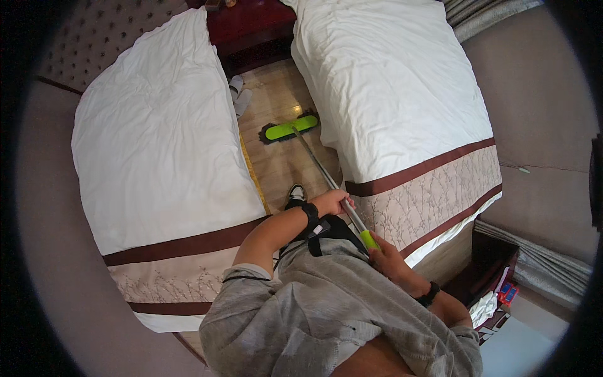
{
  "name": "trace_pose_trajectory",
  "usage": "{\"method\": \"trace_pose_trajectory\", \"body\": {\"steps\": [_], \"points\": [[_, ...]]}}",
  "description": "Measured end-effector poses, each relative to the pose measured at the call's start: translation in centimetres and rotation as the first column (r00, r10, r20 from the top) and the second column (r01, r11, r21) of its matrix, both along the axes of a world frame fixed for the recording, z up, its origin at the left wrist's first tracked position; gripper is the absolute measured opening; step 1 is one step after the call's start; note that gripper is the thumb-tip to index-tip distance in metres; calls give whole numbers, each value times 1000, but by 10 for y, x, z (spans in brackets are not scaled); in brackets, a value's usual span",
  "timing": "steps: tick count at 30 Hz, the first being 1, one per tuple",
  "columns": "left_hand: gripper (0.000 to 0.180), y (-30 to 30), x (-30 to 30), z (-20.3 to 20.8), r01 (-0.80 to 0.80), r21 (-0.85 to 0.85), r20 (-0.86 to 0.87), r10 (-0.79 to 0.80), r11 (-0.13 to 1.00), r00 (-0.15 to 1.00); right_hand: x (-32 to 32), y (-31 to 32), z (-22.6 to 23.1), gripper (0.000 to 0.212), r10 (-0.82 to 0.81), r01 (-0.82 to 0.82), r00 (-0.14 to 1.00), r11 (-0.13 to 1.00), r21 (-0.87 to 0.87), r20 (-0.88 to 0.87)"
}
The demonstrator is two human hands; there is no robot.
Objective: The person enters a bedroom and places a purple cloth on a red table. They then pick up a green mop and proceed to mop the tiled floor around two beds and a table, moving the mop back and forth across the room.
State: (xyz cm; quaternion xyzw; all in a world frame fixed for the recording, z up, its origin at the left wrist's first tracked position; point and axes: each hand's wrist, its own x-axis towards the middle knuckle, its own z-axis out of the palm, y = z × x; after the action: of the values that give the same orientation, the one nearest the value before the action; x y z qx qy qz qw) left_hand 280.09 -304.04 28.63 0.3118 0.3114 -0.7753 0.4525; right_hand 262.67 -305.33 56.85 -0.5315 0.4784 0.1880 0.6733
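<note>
A mop [320, 168] with a silver pole slants from my body out to the wood-look floor between two beds. Its flat green head [291, 127], fringed with dark fibres, rests on the floor. My left hand [336, 202] is closed round the middle of the pole. Lower down, at the pole's near end, my right hand [386, 256] grips by the bright green handle [369, 239]. Part of the right hand's grip is hidden by the hand itself.
White-covered beds with brown-edged runners flank the aisle, the left bed [163, 151] and the right bed [389, 81]. Pale slippers [241, 97] lie beside the left bed. A dark red nightstand [251, 28] closes the far end. Near right stands a dark cabinet [483, 264].
</note>
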Motion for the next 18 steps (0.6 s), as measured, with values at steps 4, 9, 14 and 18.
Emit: {"method": "trace_pose_trajectory", "body": {"steps": [4, 9, 14, 18], "points": [[6, -5, 18, -8, -107, -93, 155, 121, 990, 981, 22, 3, -16, 54, -45, 44, 999, 998, -36, -30], [23, -14, 62, -40, -185, -159, 359, 231, 970, 904, 73, 0, -65, 50, -80, 84, 994, 995, -56, 77], [29, -8, 107, 5, -339, -252, 335, 410, 906, 848, 152, -35, -178, 49, 246, -163, 949, 918, -362, 196], [26, 29, 129, 18, -232, -269, 482, 340, 935, 808, 224, -38, -197, 39, 174, -117, 973, 937, -329, 151]]}}
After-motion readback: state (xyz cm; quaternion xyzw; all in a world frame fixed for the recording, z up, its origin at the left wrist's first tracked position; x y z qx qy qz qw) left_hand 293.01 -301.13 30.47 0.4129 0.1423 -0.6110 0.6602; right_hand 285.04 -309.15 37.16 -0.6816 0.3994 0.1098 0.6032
